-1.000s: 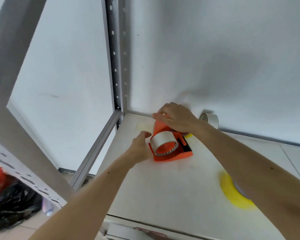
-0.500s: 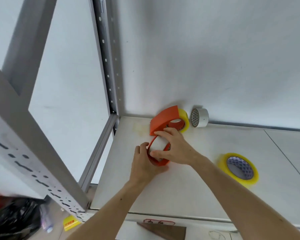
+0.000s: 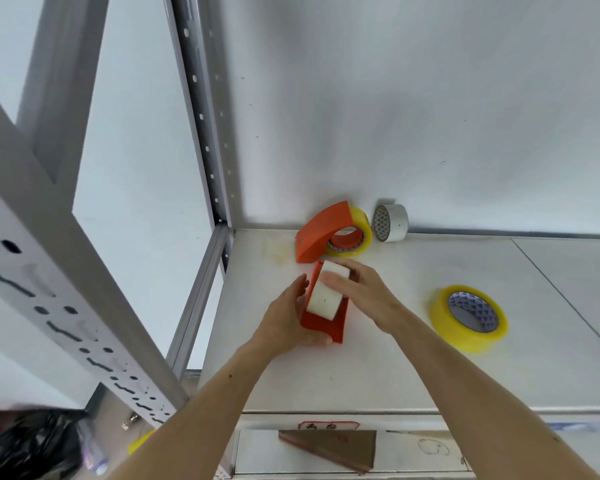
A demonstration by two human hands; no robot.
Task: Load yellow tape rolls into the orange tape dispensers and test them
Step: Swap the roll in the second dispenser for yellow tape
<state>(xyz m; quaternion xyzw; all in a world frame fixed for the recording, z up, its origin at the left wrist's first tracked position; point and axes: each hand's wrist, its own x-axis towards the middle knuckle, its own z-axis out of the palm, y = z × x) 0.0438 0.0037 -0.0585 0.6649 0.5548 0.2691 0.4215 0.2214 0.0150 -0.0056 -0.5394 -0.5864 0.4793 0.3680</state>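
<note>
An orange tape dispenser sits lifted near the shelf's left side, with a white empty core in it. My left hand cups the dispenser from the left and below. My right hand lies over the white core with its fingers on it. A second orange dispenser with a yellow roll in it stands by the back wall. A loose yellow tape roll lies flat to the right.
A white empty core stands against the back wall. The white shelf has a grey perforated upright at its left corner. Black bags lie on the floor at lower left. A brown wedge sits on the shelf below.
The dispenser has come from the back wall toward me and off the shelf. Both hands now hold it, and my right hand has moved onto the white core.
</note>
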